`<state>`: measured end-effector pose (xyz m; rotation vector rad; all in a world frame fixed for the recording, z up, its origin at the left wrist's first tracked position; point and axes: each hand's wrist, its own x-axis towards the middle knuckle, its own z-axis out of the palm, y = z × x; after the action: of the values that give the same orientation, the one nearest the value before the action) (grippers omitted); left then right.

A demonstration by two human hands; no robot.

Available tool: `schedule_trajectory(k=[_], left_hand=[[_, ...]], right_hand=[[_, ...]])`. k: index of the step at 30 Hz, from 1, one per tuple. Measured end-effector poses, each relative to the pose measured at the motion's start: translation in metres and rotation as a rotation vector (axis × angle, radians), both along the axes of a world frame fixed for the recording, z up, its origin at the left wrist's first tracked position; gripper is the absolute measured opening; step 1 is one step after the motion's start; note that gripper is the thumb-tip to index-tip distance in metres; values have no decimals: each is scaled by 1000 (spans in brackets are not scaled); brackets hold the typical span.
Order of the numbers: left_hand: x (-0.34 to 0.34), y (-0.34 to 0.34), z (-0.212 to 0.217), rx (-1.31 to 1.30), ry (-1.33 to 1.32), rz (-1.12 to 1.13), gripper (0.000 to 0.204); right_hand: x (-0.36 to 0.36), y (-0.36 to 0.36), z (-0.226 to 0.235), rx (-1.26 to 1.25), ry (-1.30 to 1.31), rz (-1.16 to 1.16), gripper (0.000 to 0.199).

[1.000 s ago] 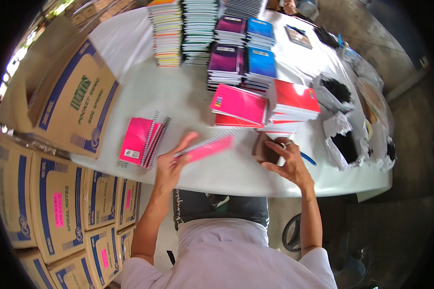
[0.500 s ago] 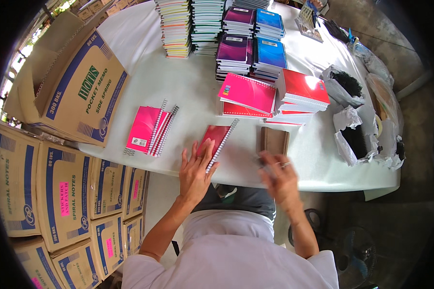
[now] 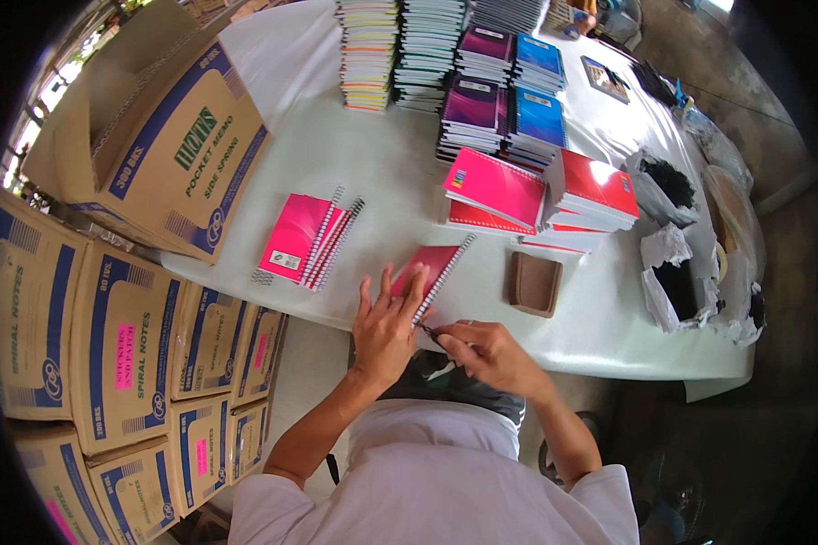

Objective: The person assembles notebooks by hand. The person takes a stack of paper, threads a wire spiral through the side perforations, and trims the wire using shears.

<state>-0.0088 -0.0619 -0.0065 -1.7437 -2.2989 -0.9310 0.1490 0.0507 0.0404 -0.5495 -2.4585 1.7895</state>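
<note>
A small red spiral notebook [image 3: 437, 261] lies tilted near the table's front edge, its wire coil along the right side. My left hand [image 3: 386, 331] rests flat on its cover, fingers spread, holding it down without gripping. At the near end of the coil, my right hand [image 3: 489, 352] is closed round a small dark pliers-like tool [image 3: 430, 332]. The tool's tip meets the coil or comes very close; exact contact is hard to tell. Left of my hands lies a small pile of pink spiral notebooks [image 3: 297, 238], coils sticking out.
A brown open tray-like block [image 3: 535, 283] sits right of the notebook. Behind it are pink notebooks [image 3: 495, 186] and red notebooks [image 3: 595, 186], with taller purple stacks [image 3: 474, 104] and blue stacks [image 3: 538, 118] beyond. An open carton [image 3: 186, 154] stands left; torn white bags [image 3: 668, 272] hold black coils.
My right hand has moved left from beside the brown block to the near end of the notebook's coil, bringing the tool there. My left hand stays on the cover. The whole view has shifted slightly.
</note>
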Motion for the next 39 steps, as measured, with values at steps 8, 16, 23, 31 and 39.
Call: schedule_trajectory(k=[8,16,23,31,39], left_hand=[[-76,-23,51,138,-95,-133,61],[-161,-37,37,63,-883,-691,72],[-260,-37,19,160,-1324,75,76],[-246,-29,18,-133,-1142,5,76],[-249,-19,1,-252,-964,-23,72]], right_hand=[[-28,33,2,681,-31,-69,34],[-109,22,-42,-361,389,47,47],[-206,-24,-33,889,589,-69,53],[-168,-39,-49,307,271,-134,58],[-161,1,-51,788,402,-23,54]])
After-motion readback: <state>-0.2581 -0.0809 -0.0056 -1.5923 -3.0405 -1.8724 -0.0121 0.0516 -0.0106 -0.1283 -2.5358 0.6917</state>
